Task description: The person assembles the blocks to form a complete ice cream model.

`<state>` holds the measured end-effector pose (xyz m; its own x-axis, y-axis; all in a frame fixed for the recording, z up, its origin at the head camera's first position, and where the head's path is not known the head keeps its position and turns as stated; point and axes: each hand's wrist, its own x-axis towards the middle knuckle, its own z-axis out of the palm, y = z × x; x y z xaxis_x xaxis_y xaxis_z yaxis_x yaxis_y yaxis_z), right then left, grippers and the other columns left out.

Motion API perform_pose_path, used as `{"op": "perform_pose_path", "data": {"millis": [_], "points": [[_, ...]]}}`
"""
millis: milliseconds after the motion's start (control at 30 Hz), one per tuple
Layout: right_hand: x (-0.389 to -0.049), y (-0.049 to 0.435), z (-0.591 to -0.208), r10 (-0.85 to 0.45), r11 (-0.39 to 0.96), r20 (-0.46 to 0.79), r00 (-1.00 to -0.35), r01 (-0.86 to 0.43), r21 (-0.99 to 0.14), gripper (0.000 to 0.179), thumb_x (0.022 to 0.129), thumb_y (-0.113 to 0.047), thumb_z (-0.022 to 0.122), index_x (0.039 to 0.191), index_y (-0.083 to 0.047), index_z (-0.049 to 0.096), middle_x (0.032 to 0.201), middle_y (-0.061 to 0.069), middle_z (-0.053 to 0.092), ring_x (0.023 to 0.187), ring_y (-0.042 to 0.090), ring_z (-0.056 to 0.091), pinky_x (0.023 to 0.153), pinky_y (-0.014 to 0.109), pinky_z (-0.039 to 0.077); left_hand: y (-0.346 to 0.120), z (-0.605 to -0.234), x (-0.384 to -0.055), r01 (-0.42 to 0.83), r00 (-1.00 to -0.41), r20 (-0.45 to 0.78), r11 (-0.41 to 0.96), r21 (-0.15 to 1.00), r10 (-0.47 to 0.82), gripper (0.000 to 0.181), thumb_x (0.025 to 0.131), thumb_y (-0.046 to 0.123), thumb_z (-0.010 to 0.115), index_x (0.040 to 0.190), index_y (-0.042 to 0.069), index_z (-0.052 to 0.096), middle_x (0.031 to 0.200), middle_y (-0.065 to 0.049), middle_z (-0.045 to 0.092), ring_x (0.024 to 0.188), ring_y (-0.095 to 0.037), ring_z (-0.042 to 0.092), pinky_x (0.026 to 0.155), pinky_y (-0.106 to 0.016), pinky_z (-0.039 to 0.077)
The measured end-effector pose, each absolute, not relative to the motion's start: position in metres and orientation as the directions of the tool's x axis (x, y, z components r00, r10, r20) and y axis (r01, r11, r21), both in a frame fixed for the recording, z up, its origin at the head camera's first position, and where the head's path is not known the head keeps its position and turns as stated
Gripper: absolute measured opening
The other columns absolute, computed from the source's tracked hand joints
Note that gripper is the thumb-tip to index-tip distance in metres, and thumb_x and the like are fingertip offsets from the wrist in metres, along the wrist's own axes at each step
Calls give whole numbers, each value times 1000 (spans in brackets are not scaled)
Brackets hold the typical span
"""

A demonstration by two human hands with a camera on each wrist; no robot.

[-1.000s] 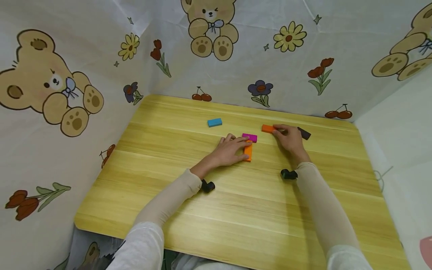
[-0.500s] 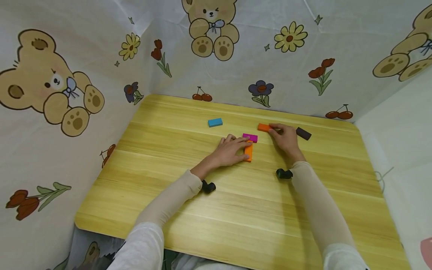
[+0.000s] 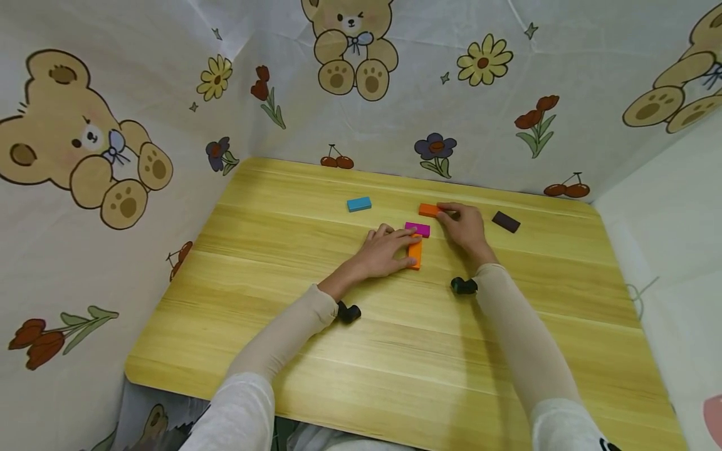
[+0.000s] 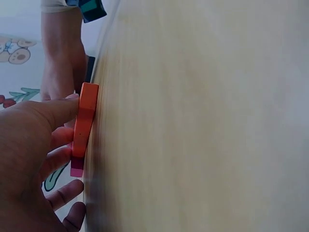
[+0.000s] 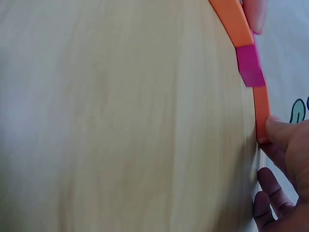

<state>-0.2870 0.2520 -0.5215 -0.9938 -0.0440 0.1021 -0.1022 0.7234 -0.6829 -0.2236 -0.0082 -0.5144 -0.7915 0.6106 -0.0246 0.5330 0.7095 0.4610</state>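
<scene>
Orange block point(image 3: 415, 254): flat, lengthwise, touched by left hand point(image 3: 386, 253).
Magenta block point(image 3: 417, 230): crosswise at orange block's far end.
Red-orange block point(image 3: 428, 210): beyond magenta block, right end pinched by right hand point(image 3: 467, 227).

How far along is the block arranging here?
Looks done: the orange block meets the magenta block, with the left hand touching the orange one. In hand: the right hand pinches a red-orange block, not yet against the magenta one. Probably left: the blue block and dark block, lying apart.
</scene>
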Motion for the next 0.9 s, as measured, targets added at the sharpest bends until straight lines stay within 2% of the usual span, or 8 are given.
{"op": "perform_pose_path", "data": {"millis": [367, 600, 900], "points": [[-293, 236, -520, -49, 711, 88, -995, -96, -697, 37, 109, -26, 66, 142, -13, 72, 141, 19, 72, 117, 38, 66, 103, 53, 50, -8, -513, -224, 536, -787, -28, 704, 466, 617, 62, 107, 59, 58, 164, 37, 45, 177, 11, 35, 139, -24, 39, 102, -43, 32], [-295, 230, -522, -65, 701, 129, -989, -137, -700, 35, 107, -24, 68, 139, -11, 74, 138, 19, 74, 107, 37, 65, 93, 44, 48, -7, -515, -225, 540, -786, -30, 709, 454, 618, 63, 107, 60, 56, 165, 39, 45, 178, 13, 33, 139, -23, 38, 102, -41, 31], [-297, 225, -524, -61, 686, 120, -991, -129, -716, 34, 107, -25, 68, 138, -13, 75, 139, 18, 73, 111, 37, 66, 99, 49, 50, -9, -516, -224, 529, -794, -31, 715, 457, 607, 62, 107, 59, 57, 164, 39, 45, 177, 14, 33, 138, -23, 38, 101, -41, 31]]}}
